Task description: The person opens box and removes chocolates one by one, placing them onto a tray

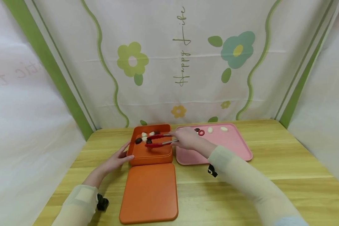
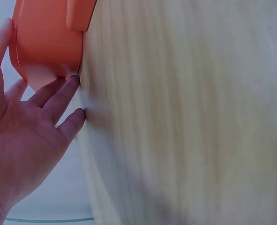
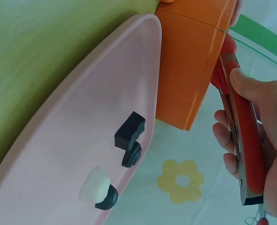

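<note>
A white cloth [image 1: 158,84] is hanging behind the wood-grained desk [image 1: 271,150]. It is bearing a light green flower [image 1: 132,61], a teal flower [image 1: 238,50] with a yellow centre, and an orange flower [image 1: 178,111] low in the middle. Sideways lettering [image 1: 183,64], "Happy Life", is running between wavy green lines [image 1: 99,34]. Pale side cloths [image 1: 17,110] are flanking everything.

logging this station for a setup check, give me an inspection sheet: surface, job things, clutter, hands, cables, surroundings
Surface: wood-grain table.
Box: orange, open, black and white pieces inside.
Lid: flat, in front of the box.
Tray: pink, right of the box, with a red ring and more black and white pieces.
Tongs: red tips over the box; grip on a piece unclear.
Clutter: nothing seen.
Left hand: touches the box's left side.
Right hand: holds the tongs.
Cables: nothing seen.
Surroundings: flower-print curtain behind.
</note>
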A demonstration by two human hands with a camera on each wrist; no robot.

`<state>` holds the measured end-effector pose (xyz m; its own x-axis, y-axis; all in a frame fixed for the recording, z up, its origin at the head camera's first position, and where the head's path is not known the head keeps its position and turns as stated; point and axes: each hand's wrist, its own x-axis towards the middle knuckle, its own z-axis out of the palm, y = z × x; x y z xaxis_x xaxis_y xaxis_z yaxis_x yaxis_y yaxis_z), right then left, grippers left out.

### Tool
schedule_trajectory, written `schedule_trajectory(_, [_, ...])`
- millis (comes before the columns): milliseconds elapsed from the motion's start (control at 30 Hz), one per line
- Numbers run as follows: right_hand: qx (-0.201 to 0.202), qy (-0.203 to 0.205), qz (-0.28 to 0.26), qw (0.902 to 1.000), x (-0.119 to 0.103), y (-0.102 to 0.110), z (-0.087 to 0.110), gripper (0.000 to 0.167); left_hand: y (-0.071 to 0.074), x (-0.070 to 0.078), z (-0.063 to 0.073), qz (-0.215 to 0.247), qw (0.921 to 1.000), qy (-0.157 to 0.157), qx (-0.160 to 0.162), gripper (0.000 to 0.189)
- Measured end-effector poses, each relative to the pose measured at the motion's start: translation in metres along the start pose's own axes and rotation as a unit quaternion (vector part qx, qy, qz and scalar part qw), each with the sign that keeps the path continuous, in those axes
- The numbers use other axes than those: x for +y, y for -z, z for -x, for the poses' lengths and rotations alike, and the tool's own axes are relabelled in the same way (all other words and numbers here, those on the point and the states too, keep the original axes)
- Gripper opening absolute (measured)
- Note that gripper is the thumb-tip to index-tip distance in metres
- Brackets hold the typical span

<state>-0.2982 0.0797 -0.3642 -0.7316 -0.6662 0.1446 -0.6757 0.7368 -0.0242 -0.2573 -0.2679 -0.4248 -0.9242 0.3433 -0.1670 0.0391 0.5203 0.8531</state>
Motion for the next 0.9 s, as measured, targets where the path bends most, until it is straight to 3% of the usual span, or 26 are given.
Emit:
schedule_trajectory(267, [0.050, 0.024, -0.006, 0.9985, 0.006, 0.010, 0.020, 0.041, -0.001, -0.002, 0.001, -0.002, 1.0000, 0.003, 0.000, 0.080])
schedule_trajectory(400, [0.062, 0.029, -0.034, 0.9970, 0.010, 0.015, 0.032, 0.035, -0.001, -0.002, 0.000, -0.001, 1.0000, -0.001, -0.004, 0.082])
schedule_trajectory(533, [0.073, 0.030, -0.044, 0.9959, 0.014, 0.021, 0.047, 0.043, -0.001, -0.001, 0.000, 0.004, 1.0000, -0.001, -0.005, 0.082])
schedule_trajectory(667, [0.091, 0.020, -0.036, 0.9950, 0.020, 0.028, 0.062, 0.053, -0.001, 0.002, 0.002, 0.004, 0.9999, -0.002, -0.009, 0.082])
schedule_trajectory(900, [0.114, -0.008, -0.040, 0.9927, 0.031, 0.034, 0.085, 0.053, -0.001, 0.004, 0.003, 0.002, 1.0000, -0.001, -0.007, 0.081])
